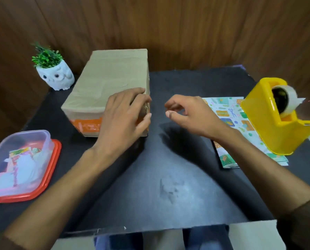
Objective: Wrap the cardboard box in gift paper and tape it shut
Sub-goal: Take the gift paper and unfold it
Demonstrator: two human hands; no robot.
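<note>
The black tabletop (168, 168) carries everything, with a wood-panelled wall behind it. The cardboard box (110, 78) lies flat on its left rear part, unwrapped, its long side running away from the person and an orange printed band on its near end. At the left edge is a clear plastic container (48, 141) on an orange lid (55, 159), with paper scraps inside. On the right, a yellow tape dispenser (262, 127) holding 1 roll of clear tape (288, 98) stands on the folded gift paper (226, 112).

The left hand (121, 121) holds the box's near right corner, fingers over the top and thumb against the near end. The right hand (190, 114) hovers just beside the box, fingers loosely curled, nothing visible in it. A white owl pot (56, 76) with a green plant stands left of the box.
</note>
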